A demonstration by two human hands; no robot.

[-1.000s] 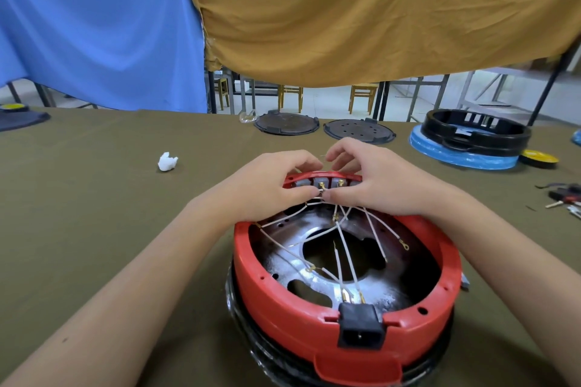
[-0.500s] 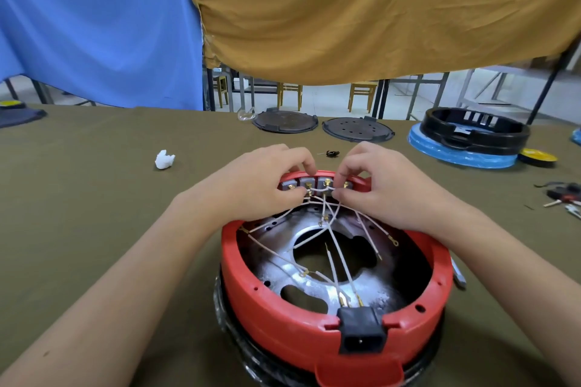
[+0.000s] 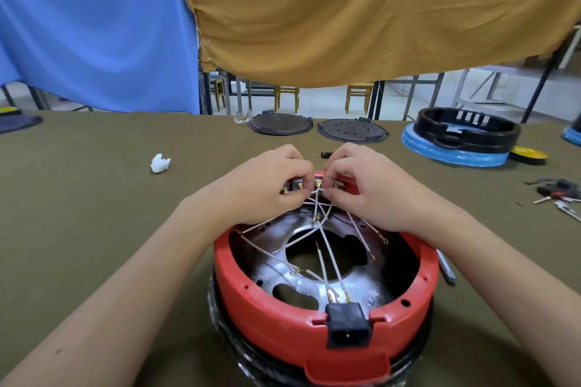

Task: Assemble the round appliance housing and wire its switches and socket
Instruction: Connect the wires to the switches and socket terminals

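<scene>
Left hand (image 3: 267, 185) and right hand (image 3: 371, 188) meet at frame centre, fingers curled, over the far rim of the red housing (image 3: 283, 320). Both sets of fingertips pinch at the white wires (image 3: 327, 248) where they meet the switches (image 3: 297, 185), a row of small grey blocks w/ brass terminals set in the far rim. Which exact wire each hand holds: cannot tell, fingers cover the joint.

From that point the wires fan down and out across the metal plate (image 3: 283, 270) inside the housing; several end in loose brass lugs. Two run to the black socket (image 3: 347, 328), fitted in the near rim, lower centre of frame. Housing sits on a black base ring, lower centre, on the olive-green table (image 3: 78, 198).

Surroundings:
- Crumpled white scrap (image 3: 160, 163), left of centre.
- Two dark round plates (image 3: 279, 124) at table's far edge, upper centre.
- Black housing (image 3: 465, 129) on blue disc, upper right; yellow disc beside it.
- Small tools (image 3: 556, 195), right edge.
- Grey tool, just right of the red housing.
- Blue and mustard cloths hang across the top.
</scene>
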